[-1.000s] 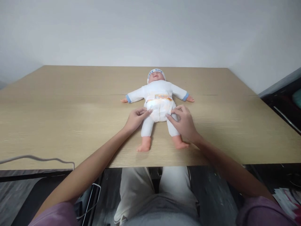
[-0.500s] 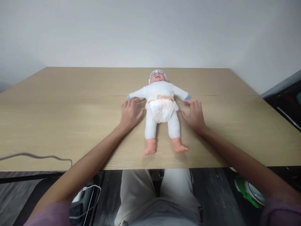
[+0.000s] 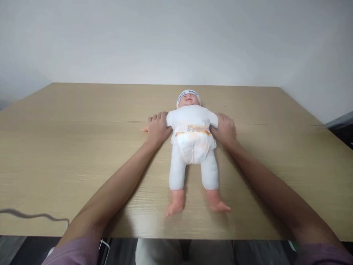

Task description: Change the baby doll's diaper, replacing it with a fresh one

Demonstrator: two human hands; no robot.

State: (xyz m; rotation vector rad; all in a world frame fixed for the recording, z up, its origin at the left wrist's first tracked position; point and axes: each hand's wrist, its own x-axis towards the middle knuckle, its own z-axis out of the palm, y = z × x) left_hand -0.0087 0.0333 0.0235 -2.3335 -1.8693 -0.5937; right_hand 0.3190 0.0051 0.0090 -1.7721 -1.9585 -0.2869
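Observation:
A baby doll [image 3: 190,117] lies on its back on the wooden table, head away from me and feet toward me. It wears a white outfit, a white headband with blue lettering and a white diaper [image 3: 194,147] with an orange-patterned waistband. My left hand [image 3: 159,129] is wrapped over the doll's arm on the left, and the doll's small hand pokes out beyond my fingers. Around the other arm closes my right hand [image 3: 225,129], which hides most of that forearm. Both my thumbs sit close to the doll's sides.
The wooden table [image 3: 82,158] reaches back to a pale wall [image 3: 165,40]. A grey cable [image 3: 33,215] runs over the table's front left edge. A dark object [image 3: 343,130] stands past the right edge. My legs [image 3: 160,252] are below the front edge.
My hands have gone from resting beside the doll's wrists to gripping its arms. The view has tilted and come closer, so the doll appears larger and lower.

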